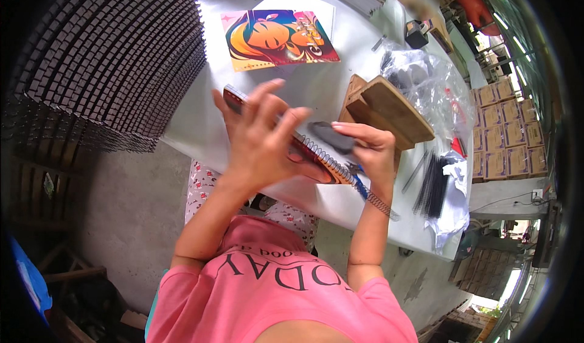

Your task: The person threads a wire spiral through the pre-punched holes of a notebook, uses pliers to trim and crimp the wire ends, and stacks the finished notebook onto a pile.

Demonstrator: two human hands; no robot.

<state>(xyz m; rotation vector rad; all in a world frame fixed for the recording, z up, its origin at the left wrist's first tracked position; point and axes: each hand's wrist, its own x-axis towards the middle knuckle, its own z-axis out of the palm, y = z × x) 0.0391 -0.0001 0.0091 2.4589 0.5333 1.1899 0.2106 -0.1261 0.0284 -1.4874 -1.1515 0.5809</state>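
A spiral notebook with a colourful cover is tilted in front of me above the near table edge. My left hand grips it, thumb along the cover and fingers spread over the upper side, slightly blurred. A dark wire coil runs through the notebook's edge, its loose tail sticking out past the lower right end. My right hand pinches a dark grey oval pad just above the coil. A blue-handled tool shows below that hand; whether the hand holds it is unclear.
Tall stacks of coil-bound books stand at left. A printed cover lies on the white table. To the right are a wooden stand, clear plastic wrap and loose black coils. Cartons are stacked beyond.
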